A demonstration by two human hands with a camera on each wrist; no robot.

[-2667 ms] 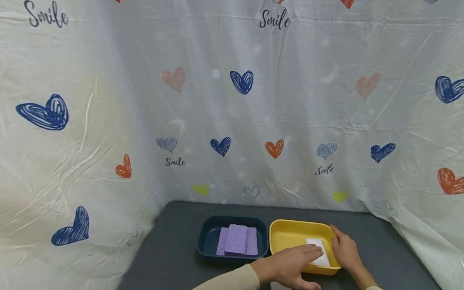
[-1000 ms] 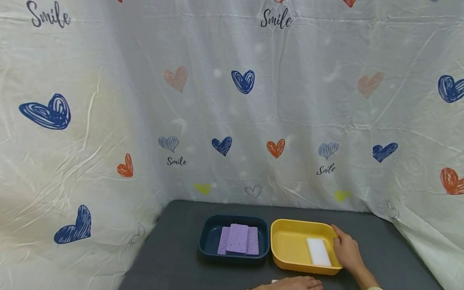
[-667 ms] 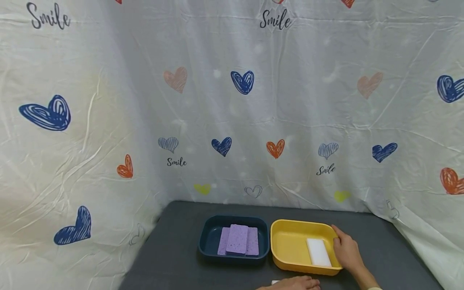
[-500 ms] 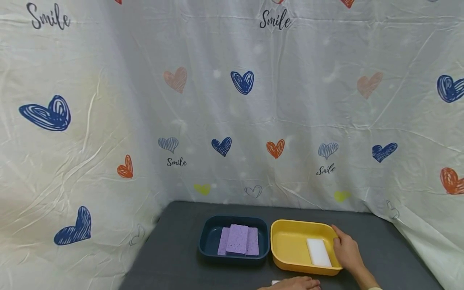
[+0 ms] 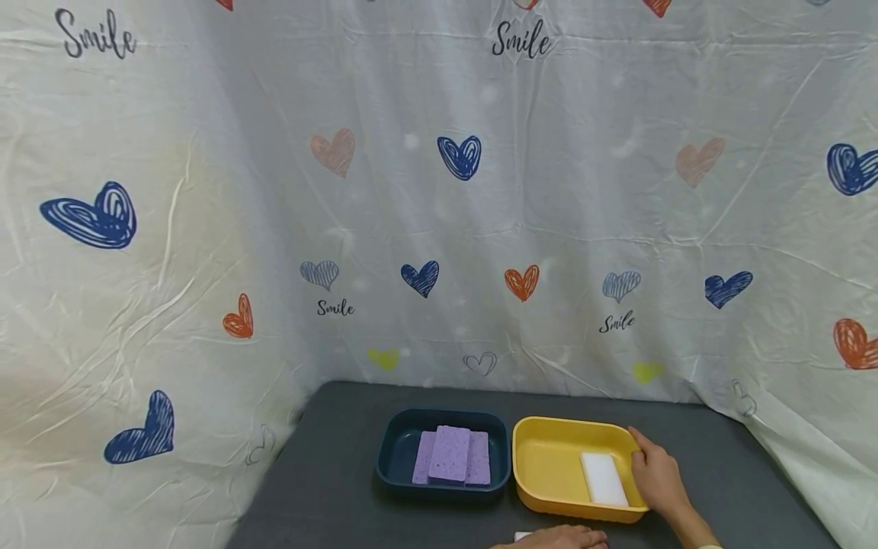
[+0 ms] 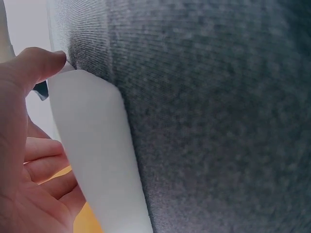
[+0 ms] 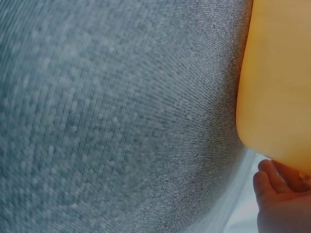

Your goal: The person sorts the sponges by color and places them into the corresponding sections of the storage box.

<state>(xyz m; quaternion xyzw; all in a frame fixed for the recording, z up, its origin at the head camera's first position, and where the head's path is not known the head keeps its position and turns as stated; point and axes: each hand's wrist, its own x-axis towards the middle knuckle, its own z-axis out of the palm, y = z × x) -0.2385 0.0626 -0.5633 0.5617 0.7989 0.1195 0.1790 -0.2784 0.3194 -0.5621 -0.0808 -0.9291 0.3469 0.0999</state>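
Note:
A white sponge-like block [image 6: 97,136] lies on the grey cloth at the near edge; in the head view only its pale corner [image 5: 523,535] shows beside my left hand [image 5: 565,537]. That hand rests over it, thumb by one end and fingers loosely bent along its side. A small white edge [image 6: 70,67] shows beneath the thumb; whether it is a second block I cannot tell. My right hand [image 5: 657,476] holds the right rim of the yellow tray [image 5: 549,450], with fingers [image 7: 265,187] against its outer wall. Another white block [image 5: 604,479] lies inside the tray, on the right.
A dark blue tray [image 5: 394,446] stands just left of the yellow one, nearly touching. Inside lie 3 purple sponges, the middle one [image 5: 450,454] on top. Both trays stand on a grey cloth-covered table [image 5: 329,473], with a heart-patterned curtain [image 5: 480,229] behind.
My left hand has withdrawn from over the yellow tray to the near edge, leaving a white block in the tray fully visible. Over the last second both hands stay nearly still.

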